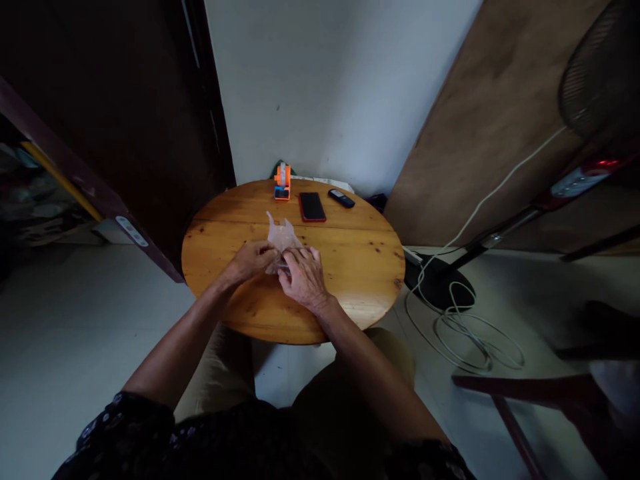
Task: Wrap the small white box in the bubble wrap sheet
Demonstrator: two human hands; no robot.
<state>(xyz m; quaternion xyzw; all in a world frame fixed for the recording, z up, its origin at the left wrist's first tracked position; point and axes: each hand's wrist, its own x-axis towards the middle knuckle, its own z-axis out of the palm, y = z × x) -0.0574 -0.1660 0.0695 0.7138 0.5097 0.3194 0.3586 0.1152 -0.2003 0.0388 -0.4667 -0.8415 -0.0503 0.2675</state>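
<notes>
A thin, whitish plastic bag (283, 233) lies crumpled on the oval wooden table (360, 260), its handle-like tips pointing away from me. My left hand (254, 259) pinches the bag's left edge between thumb and fingers. Over the bag's right and lower part rests my right hand (304, 272), palm down, with its fingers bent onto the plastic. Part of the bag is hidden under both hands, and I cannot make out whether anything is inside it.
An orange and blue tape dispenser (283, 181), a red-edged phone (312, 207) and a dark handset (341, 198) lie along the table's far side. A standing fan (500, 233) and a coiled white cable (465, 333) are on the right. The wall (330, 87) is behind.
</notes>
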